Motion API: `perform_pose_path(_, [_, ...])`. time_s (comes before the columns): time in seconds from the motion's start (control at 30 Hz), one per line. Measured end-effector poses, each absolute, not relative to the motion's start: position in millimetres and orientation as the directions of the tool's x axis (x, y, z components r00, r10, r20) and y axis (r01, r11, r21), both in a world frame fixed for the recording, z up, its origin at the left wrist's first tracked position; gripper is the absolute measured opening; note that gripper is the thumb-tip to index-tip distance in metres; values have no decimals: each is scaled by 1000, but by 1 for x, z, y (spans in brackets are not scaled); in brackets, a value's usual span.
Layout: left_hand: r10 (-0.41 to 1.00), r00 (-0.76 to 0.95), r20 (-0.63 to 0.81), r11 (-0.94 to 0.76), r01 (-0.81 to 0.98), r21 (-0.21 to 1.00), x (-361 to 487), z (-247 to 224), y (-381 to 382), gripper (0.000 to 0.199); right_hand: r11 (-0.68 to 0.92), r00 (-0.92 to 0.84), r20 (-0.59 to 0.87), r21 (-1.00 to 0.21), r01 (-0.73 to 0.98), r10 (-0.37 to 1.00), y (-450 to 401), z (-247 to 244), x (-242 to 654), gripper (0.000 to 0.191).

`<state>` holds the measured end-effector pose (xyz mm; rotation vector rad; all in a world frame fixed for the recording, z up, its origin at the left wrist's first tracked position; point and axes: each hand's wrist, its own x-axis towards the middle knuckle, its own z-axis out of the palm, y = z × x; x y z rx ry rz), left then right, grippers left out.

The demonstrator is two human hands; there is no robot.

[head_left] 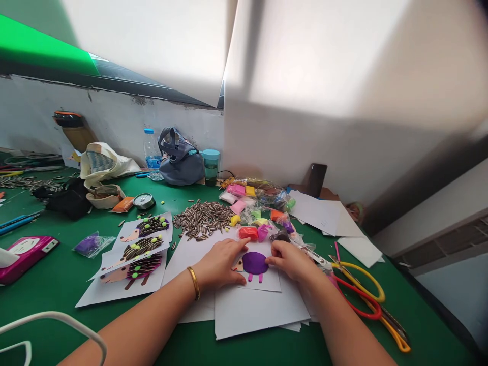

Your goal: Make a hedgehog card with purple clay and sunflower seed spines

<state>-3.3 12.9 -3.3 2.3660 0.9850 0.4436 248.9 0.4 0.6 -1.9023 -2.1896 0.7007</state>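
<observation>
Left hand [221, 263] and right hand [290, 259] lie open, gripping nothing, on the white card [269, 283] beside its purple clay disc [255, 263], bare of the sunflower seeds [203, 218] covering three finished hedgehog pictures [143, 249] nearby.

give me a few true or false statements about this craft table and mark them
The left hand wears a gold bangle. True.
The right hand holds scissors. False: it rests beside the purple oval on a white card; the yellow-handled scissors lie off to its right.
The sunflower seeds sit in a bowl. False: they lie in a loose pile on the green table.
Three seed-covered hedgehog pictures lie left of the hands. True.
</observation>
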Motion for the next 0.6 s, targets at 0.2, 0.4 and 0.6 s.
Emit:
perform_pose_path(0.2, [727,681,84,-590,558,584,-3,-2,13,109,34,-122,-200,-395,918,972,2,2,247,27])
perform_pose_path(0.4, [723,684,92,-597,553,581,-3,-4,14,108,32,-109,-180,-385,923,978,2,2,247,26])
perform_pose_path(0.6, [721,686,93,-603,556,572,-3,-4,14,109,71,-126,-116,-393,917,985,-1,5,245,25])
